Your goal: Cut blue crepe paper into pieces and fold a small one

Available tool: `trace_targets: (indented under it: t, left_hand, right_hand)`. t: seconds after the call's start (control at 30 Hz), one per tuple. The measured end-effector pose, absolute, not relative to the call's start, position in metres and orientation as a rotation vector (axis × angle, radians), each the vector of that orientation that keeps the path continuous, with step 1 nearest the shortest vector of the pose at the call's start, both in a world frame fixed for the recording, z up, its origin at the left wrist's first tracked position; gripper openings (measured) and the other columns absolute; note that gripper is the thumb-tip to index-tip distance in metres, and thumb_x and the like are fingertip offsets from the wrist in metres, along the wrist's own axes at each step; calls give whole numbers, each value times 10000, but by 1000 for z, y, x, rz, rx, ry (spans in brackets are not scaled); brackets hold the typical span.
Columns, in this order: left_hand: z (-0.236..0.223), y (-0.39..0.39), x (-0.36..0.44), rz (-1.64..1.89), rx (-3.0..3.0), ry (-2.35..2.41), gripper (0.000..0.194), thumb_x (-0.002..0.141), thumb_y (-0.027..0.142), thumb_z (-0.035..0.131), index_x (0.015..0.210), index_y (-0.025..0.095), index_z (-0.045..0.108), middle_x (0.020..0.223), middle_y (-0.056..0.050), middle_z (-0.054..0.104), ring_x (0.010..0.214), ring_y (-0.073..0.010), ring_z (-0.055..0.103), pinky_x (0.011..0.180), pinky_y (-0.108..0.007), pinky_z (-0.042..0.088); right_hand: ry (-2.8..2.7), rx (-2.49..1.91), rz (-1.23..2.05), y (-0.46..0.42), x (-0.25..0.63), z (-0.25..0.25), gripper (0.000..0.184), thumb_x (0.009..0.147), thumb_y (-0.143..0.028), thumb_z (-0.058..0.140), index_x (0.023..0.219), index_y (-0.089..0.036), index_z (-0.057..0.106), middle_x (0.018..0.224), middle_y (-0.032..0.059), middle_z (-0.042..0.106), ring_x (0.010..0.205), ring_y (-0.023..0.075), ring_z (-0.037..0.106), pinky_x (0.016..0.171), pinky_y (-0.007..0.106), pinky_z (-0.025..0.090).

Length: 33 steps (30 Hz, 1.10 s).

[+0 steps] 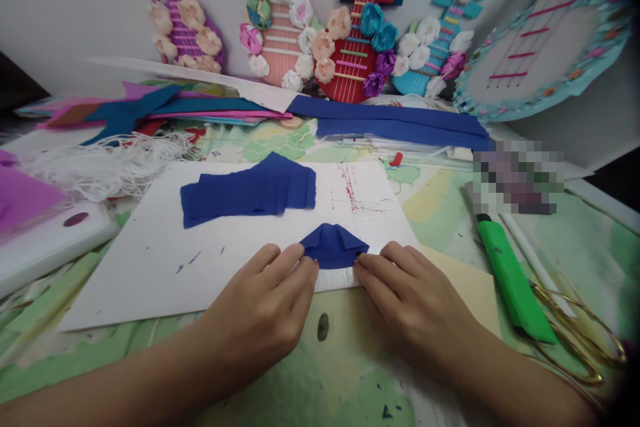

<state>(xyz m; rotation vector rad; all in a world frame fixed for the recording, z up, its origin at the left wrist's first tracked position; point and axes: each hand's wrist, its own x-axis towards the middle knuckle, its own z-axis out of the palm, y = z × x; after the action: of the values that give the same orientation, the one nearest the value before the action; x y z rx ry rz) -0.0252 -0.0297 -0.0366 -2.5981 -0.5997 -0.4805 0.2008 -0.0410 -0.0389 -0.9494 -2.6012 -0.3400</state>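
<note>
A small piece of blue crepe paper [334, 250] with folded-in upper corners lies near the front edge of a white board [150, 273]. At its left end, my left hand [270, 303] is closed, fingertips pinching the paper. The fingers of my right hand [405, 290] are closed on its right end. My thumbs are mostly hidden behind the fingers. Several overlapping blue crepe paper pieces [250, 190] lie behind it on the board, next to red marks and scratches [351, 190].
Green-handled knife [515, 280] and gold-handled scissors [570, 327] lie at right. White cord [110, 163] is heaped at left, near a white device [60, 240]. Blue strips [390, 119] lie at the back, before flower-trimmed paper instruments [353, 47] against the wall.
</note>
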Motion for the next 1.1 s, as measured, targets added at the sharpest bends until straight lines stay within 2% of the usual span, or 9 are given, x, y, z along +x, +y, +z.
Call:
trace_targets:
  t: [0.2, 0.43, 0.7, 0.87, 0.93, 1.0, 1.1]
  left_hand:
    - [-40, -30, -26, -553, -2598, -641, 88, 761, 22, 617, 806, 30, 693, 788, -174, 659, 816, -357, 604, 576, -441, 500]
    - [-41, -31, -23, -601, -2594, -659, 52, 754, 28, 638, 749, 35, 690, 731, -167, 650, 775, -348, 611, 551, -443, 509]
    - [-42, -31, -19, -671, -2538, -757, 119, 767, 37, 624, 654, 58, 656, 683, -141, 633, 739, -334, 602, 544, -447, 494]
    - [-39, -32, -21, -818, -2547, -736, 189, 755, 56, 650, 576, 91, 599, 607, -94, 599, 678, -277, 582, 536, -410, 474]
    - [-38, -34, -20, -895, -2575, -680, 132, 759, 63, 652, 631, 87, 626, 634, -93, 618, 683, -256, 585, 556, -402, 485]
    - [-38, -36, -19, -894, -2607, -632, 40, 777, 88, 642, 789, 65, 672, 719, -112, 658, 730, -261, 605, 601, -422, 517]
    - [-42, -35, -15, -769, -2647, -675, 281, 824, 169, 604, 1053, 11, 641, 908, -170, 694, 834, -304, 631, 678, -477, 559]
  right_hand:
    - [-2550, -917, -364, -40, 199, -39, 195, 808, -8, 509, 802, -40, 701, 772, 170, 644, 692, 251, 451, 554, 371, 387]
    - [-2484, -903, -329, -40, 199, -39, 206, 772, 24, 505, 805, -28, 702, 716, 160, 643, 691, 253, 488, 563, 371, 397]
    - [-2454, -892, -325, -39, 200, -39, 270, 727, 48, 430, 737, -59, 678, 768, 166, 662, 670, 238, 514, 563, 357, 395]
    - [-2483, -918, -349, -38, 200, -46, 280, 791, 31, 414, 691, -96, 642, 767, 152, 653, 619, 212, 499, 547, 342, 397]
    - [-2483, -959, -373, -39, 198, -48, 281, 823, 8, 410, 700, -105, 636, 754, 141, 645, 586, 199, 479, 527, 331, 391]
    - [-2464, -991, -400, -42, 194, -48, 271, 845, -17, 405, 741, -106, 639, 744, 132, 642, 581, 197, 480, 521, 328, 393]
    - [-2384, -928, -373, -51, 188, -41, 249, 861, -36, 406, 799, -93, 640, 704, 120, 641, 585, 195, 505, 518, 326, 397]
